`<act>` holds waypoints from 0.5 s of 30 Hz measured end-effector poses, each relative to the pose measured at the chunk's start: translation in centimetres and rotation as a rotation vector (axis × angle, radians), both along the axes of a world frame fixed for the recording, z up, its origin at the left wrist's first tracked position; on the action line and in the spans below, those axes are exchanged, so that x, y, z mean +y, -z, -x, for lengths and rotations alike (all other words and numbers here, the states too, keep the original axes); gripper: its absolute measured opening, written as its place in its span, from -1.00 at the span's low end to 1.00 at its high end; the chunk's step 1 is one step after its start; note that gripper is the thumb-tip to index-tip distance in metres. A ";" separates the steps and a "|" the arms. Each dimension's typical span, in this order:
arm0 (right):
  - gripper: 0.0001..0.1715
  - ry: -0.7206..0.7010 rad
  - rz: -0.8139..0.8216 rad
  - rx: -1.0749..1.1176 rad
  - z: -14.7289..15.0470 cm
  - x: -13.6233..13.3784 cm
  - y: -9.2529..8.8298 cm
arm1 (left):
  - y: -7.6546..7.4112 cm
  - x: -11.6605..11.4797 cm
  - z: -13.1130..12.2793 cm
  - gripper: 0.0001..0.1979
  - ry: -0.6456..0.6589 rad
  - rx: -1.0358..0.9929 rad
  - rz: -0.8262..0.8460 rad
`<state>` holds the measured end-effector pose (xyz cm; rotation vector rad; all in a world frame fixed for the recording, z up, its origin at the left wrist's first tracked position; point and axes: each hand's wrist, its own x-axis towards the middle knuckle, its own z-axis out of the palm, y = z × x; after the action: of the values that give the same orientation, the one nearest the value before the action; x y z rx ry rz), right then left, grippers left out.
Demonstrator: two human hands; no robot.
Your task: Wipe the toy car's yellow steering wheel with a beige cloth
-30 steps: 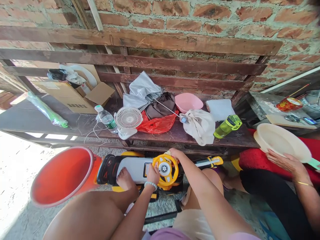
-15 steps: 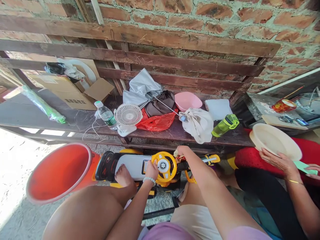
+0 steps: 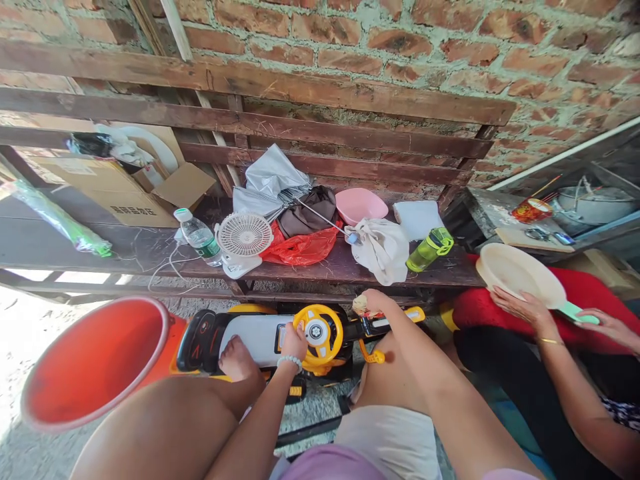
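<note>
My left hand [image 3: 294, 341], with a beaded bracelet at its wrist, is closed around the left rim of the yellow steering wheel [image 3: 327, 358] of a toy ride-on car. The car's pale seat [image 3: 253, 333] lies left of the wheel, and a bare foot [image 3: 236, 359] rests on it. Beyond the wheel, my right hand [image 3: 379, 302] is closed on a small crumpled pale-and-red piece [image 3: 361, 305], whose kind I cannot make out. It hangs above the black and yellow front part of the car [image 3: 357, 328], close to the bench edge.
An orange bucket [image 3: 95, 360] stands tilted at the left. The bench [image 3: 150, 253] carries a cardboard box [image 3: 115, 193], water bottle [image 3: 200, 237], fan [image 3: 244, 237], umbrella [image 3: 273, 180], pink basin [image 3: 361, 205] and green bottle [image 3: 430, 250]. At right, another person's hands [image 3: 525, 310] hold a pale basin [image 3: 520, 273].
The view has turned, so everything sits further left. My right hand has moved away from the steering wheel to the right, still with the crumpled piece. My left hand stays on the rim.
</note>
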<state>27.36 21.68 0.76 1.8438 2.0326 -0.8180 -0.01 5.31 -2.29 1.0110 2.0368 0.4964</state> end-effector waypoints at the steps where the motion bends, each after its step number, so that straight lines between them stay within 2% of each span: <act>1: -0.76 -0.019 0.009 0.026 0.8 -0.4 0.1 | -0.1 0.0 0.0 -0.83 0.005 0.004 -0.004; 4: -0.66 -0.046 0.006 0.072 2.9 -1.5 0.2 | -0.6 0.1 -0.1 -0.85 0.008 0.020 -0.002; 7: -0.62 -0.015 -0.043 0.042 2.5 -2.0 -0.6 | -1.0 0.0 -0.1 -0.84 0.004 0.043 0.008; 9: -0.64 0.032 -0.089 -0.012 0.2 -2.1 -1.5 | -1.1 -0.1 -0.1 -0.82 0.002 0.050 0.018; 12: -0.65 0.128 -0.164 -0.125 -5.2 -2.6 -3.2 | -1.1 -0.2 -0.2 -0.80 0.002 0.060 0.032; 15: -0.55 0.194 -0.246 -0.205 -9.6 -3.7 -4.0 | -1.0 -0.1 -0.3 -0.82 0.001 0.073 0.030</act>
<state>36.97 17.96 4.78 2.1847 1.9181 -0.4143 0.31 5.18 -1.34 1.0254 2.1015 0.4335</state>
